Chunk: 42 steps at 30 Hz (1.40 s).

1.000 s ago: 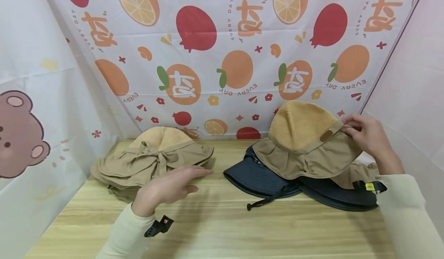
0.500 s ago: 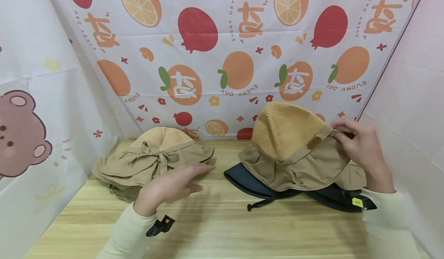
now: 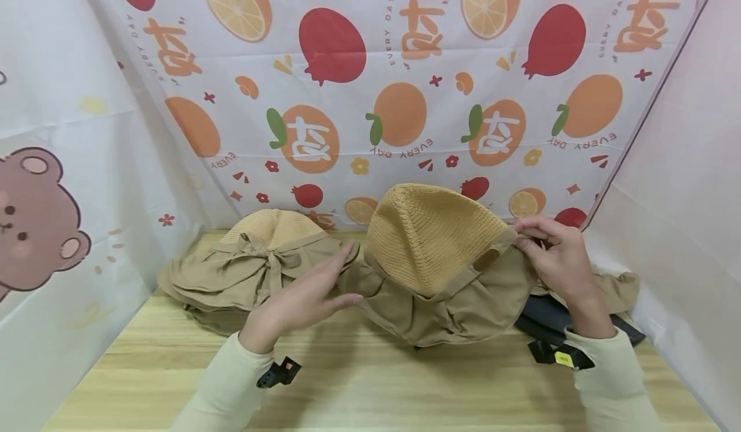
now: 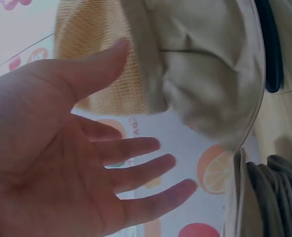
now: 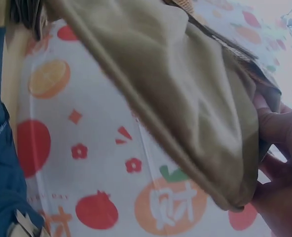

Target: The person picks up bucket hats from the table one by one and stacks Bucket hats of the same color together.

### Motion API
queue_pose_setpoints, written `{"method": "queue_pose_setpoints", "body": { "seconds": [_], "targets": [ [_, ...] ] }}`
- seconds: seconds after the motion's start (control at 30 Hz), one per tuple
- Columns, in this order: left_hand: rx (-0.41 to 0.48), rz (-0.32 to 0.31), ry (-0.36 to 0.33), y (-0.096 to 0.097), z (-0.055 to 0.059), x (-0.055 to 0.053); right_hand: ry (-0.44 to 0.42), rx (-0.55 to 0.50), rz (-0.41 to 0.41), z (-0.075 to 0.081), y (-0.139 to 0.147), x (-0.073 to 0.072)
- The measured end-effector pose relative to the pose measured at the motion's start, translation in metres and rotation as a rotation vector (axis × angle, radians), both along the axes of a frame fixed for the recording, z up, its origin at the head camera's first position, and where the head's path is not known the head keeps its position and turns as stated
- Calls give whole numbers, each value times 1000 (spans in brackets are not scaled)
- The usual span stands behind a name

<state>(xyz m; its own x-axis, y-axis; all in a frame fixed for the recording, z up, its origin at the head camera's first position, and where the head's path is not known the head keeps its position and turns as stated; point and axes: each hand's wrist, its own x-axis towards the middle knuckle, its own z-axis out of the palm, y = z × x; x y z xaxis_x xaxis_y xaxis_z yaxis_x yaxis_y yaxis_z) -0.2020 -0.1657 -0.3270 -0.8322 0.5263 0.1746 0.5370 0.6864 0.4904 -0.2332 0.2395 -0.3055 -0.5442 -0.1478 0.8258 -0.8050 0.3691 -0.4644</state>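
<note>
A sun hat (image 3: 434, 245) with a yellow knitted crown, a khaki cloth brim and a small brown patch hangs raised in the middle of the head view. My right hand (image 3: 556, 258) pinches it at the right side of its brim, also seen in the right wrist view, where the khaki cloth (image 5: 175, 89) droops from the fingers. My left hand (image 3: 307, 300) is spread with straight fingers near the hat's left brim; whether it touches the cloth I cannot tell. Behind that hand, a stack of khaki hats (image 3: 231, 274) with a bow on top sits on the table.
Dark navy hats (image 3: 544, 316) lie at the right of the wooden table (image 3: 405, 387), with another khaki brim (image 3: 619, 290) on them. A fruit-printed cloth (image 3: 399, 53) hangs behind, and pale cloths (image 3: 671, 226) close off both sides.
My right hand has carried the sun hat leftward and a little lower, off the navy hats, toward the khaki stack. My left hand has shifted slightly right, its fingers tilting up.
</note>
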Motion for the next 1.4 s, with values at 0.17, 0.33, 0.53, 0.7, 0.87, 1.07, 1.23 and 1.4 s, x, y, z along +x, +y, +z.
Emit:
{"method": "queue_pose_setpoints", "body": {
  "seconds": [0.17, 0.33, 0.53, 0.7, 0.87, 1.07, 1.23, 1.4],
  "targets": [
    [50, 8, 30, 0, -1, -7, -12, -36, 52, 1, -8, 0],
    [48, -14, 83, -8, 1, -10, -10, -140, 158, -1, -8, 1],
    [40, -5, 129, -18, 8, -10, -77, -48, 100, -1, -3, 3],
    [63, 18, 235, -28, 15, -6, -101, 240, -81, 1, 3, 7],
    [67, 12, 259, -34, 20, -3, -87, 390, -93, 1, 4, 9],
    [34, 19, 202, -41, 26, 1, -176, 500, -9, 2, 6, 10],
    [20, 18, 187, -46, 27, 1, -243, 550, 45, 1, 6, 9],
    [-12, 30, 170, -50, 29, 1, -284, 575, 88, 0, 4, 8]
  ]
}}
